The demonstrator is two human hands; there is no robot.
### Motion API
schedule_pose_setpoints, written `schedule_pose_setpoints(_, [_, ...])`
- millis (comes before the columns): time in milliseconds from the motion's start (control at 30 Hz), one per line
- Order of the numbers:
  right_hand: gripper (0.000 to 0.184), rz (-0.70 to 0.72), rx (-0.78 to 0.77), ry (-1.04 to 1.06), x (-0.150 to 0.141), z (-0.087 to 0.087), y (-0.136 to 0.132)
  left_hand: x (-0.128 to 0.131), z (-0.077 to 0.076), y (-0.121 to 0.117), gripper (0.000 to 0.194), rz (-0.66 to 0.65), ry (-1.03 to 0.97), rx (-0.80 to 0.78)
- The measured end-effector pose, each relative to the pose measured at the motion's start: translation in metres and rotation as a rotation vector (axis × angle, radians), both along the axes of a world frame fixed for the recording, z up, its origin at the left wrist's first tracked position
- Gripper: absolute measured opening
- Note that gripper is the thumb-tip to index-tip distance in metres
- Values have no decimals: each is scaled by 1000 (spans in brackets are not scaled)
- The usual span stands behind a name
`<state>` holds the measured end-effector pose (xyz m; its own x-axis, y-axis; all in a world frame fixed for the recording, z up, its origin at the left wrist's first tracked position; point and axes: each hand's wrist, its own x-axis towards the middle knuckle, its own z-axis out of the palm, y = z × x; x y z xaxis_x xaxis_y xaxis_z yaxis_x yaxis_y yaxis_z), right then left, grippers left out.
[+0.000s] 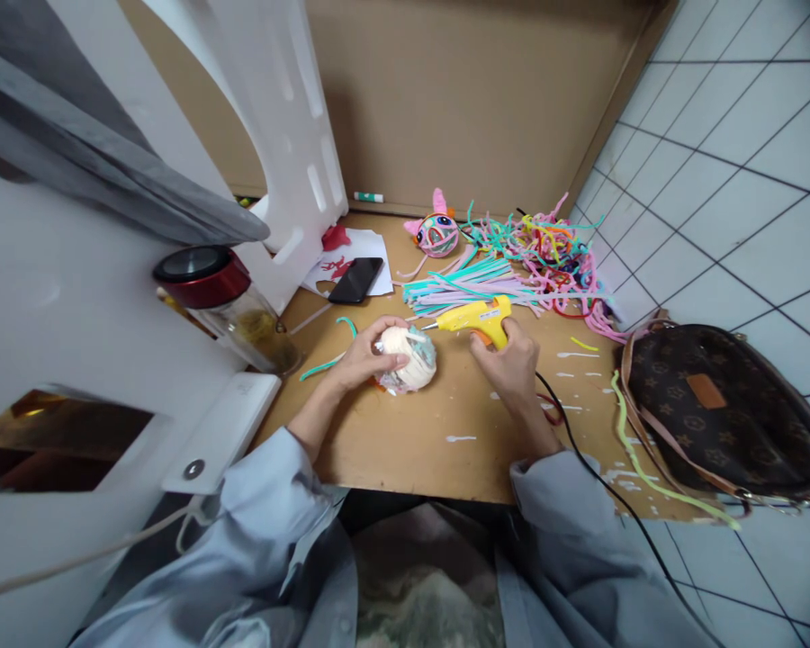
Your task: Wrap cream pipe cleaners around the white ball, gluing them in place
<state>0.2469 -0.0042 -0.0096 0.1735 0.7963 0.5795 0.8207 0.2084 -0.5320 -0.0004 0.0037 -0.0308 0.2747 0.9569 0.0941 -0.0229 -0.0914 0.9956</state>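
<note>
My left hand is closed around a ball wrapped in cream strands, with pale blue-green patches on its upper right. In my right hand is a yellow glue gun, its metal nozzle pointing left at the top of the ball. I cannot tell whether the nozzle touches it. A black cord runs from below my right hand over the table's front edge. Something orange shows under the ball, mostly hidden. Left of my left hand, a teal pipe cleaner lies on the table.
Behind are pink and teal pipe cleaners, a tangled heap and a finished-looking eyed ball with pink ears. A phone lies on paper. A jar stands left; a brown handbag sits right. Dried glue strips dot the tabletop.
</note>
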Motion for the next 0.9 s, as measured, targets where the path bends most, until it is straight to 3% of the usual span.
schedule_pose_setpoints(133, [23, -138, -174, -40, 9, -3, 7, 0, -1, 0, 67, -9, -9, 0])
schedule_pose_setpoints(267, [29, -174, -308, -113, 17, -13, 15, -1, 0, 0, 66, -5, -2, 3])
schedule_pose_setpoints(400, [35, -217, -332, -156, 24, -27, 21, 0, 2, -1, 64, -1, 4, 2])
schedule_pose_setpoints(633, [26, -262, -281, -229, 36, -48, 29, 1, 4, -1, 63, 18, -15, -11])
schedule_pose_setpoints(800, [34, -299, -315, -392, 30, -40, 22, 1, 4, -2, 63, 5, 9, 0])
schedule_pose_setpoints(900, [34, -284, -236, -393, 25, -27, 16, 1, 3, -2, 64, 1, 17, 10])
